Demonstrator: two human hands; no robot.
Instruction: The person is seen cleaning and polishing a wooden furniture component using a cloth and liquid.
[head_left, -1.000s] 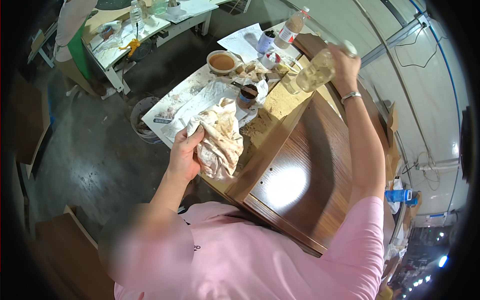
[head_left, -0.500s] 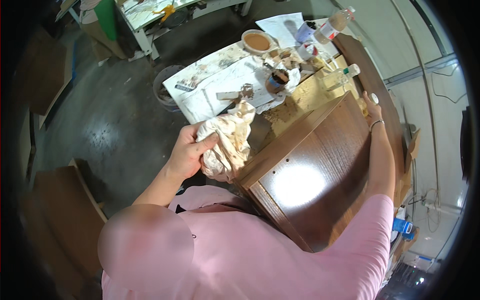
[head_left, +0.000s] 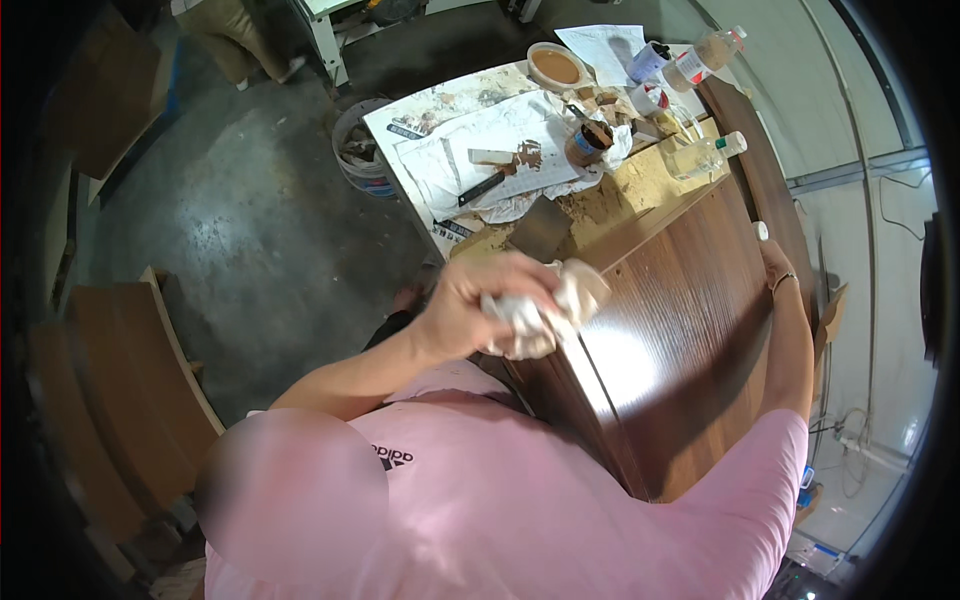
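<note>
Paper sheet (head_left: 600,52) nr bowl (head_left: 537,77) w/ brn liquid (head_left: 557,68), 2 co-worker legs (head_left: 232,45) top L, bucket (head_left: 376,186)

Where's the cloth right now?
In the head view, just right of centre: the cloth is in the left hand, near the left edge of the brown panel.
</note>
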